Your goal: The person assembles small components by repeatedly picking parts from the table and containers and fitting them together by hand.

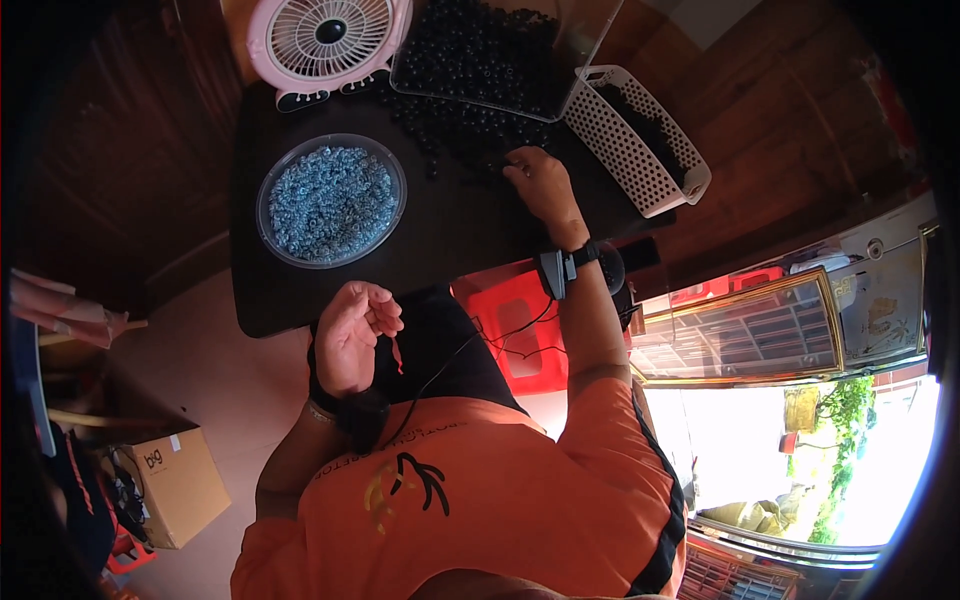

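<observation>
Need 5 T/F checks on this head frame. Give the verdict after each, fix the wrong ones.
1. The right hand is at the loose, small black beads on the dark table. True.
2. The round clear plastic bowl is filled with black beads. False: it holds small blue pieces.
3. A thin reddish strip hangs by the left hand. True.
4. The white perforated plastic basket is left of the bowl. False: it is to the bowl's right.
5. The pink-and-white fan is held in the left hand. False: it stands at the table's far side.
</observation>
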`<state>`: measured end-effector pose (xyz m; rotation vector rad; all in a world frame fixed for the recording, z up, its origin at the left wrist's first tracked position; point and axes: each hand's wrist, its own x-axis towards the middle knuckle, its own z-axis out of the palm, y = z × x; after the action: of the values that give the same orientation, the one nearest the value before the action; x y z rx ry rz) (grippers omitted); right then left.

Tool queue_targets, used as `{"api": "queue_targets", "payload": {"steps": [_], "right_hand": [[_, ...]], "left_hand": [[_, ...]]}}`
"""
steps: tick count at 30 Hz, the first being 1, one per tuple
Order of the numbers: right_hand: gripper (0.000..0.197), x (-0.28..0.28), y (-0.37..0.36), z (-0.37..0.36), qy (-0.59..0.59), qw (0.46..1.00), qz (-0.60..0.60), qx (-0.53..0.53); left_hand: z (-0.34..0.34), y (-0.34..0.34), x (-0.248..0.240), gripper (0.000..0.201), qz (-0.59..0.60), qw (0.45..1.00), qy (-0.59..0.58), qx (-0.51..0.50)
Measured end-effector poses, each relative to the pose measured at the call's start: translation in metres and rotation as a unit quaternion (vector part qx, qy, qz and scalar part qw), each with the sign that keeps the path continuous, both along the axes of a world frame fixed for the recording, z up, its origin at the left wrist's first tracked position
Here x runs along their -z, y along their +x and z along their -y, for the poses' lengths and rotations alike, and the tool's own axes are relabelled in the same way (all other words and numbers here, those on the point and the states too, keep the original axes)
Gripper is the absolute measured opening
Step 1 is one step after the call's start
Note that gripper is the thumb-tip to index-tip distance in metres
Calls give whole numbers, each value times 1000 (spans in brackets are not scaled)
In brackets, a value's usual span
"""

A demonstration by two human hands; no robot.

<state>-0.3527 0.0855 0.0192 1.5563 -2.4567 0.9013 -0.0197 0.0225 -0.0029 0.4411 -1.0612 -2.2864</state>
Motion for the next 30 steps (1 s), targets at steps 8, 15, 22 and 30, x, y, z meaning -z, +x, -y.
{"api": "queue_targets", "payload": {"steps": [8,15,22,30], "right_hand": [[18,-34,85,-11,-111,931,320,-138],[19,-21,155,10,-145,894,264,-332],[21,-8,185,21,-144,898,223,-350],[25,-21,200,24,-141,915,160,-343]], "left_hand": [[5,-11,-12,31,-2,999,-40,22],[9,-20,-23,32,-46,998,-43,28],[9,0,-14,24,-39,999,25,-24],[18,16,-1,22,-16,999,0,-31]]}}
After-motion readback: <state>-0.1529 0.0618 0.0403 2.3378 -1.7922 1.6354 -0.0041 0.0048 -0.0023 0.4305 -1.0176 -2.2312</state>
